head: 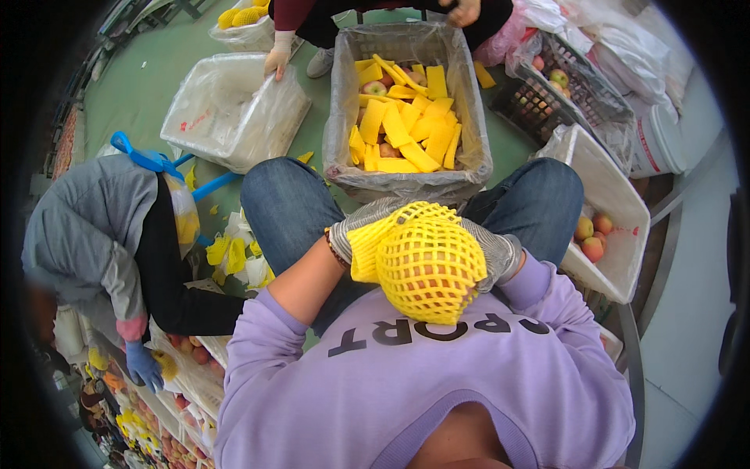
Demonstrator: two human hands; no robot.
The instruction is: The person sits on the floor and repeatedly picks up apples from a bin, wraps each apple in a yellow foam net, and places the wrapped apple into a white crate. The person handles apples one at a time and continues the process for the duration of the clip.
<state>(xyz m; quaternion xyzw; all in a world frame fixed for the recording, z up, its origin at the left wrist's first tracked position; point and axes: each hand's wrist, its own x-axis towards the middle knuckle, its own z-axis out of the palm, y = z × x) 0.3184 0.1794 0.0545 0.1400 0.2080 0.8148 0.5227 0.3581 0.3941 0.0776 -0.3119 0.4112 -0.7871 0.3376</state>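
Observation:
My left hand [368,218], in a grey knit glove, grips the gathered end of a yellow foam net [364,252] above my lap. The open mesh stretches around a round reddish fruit [430,269], most likely an apple. From the other side, my right hand [497,253], gloved alike, holds the netted fruit; its fingers are largely hidden behind it. In front of my knees stands a plastic-lined crate [477,158], holding apples [375,88] under many yellow foam strips [397,124].
A co-worker's hand [276,61] rests on a white lined box [176,126]. At left, another co-worker in a blue glove [142,364] bends over apples. A tilted white box [630,258] with apples, a black crate [515,111] and a white bucket [662,140] stand at right.

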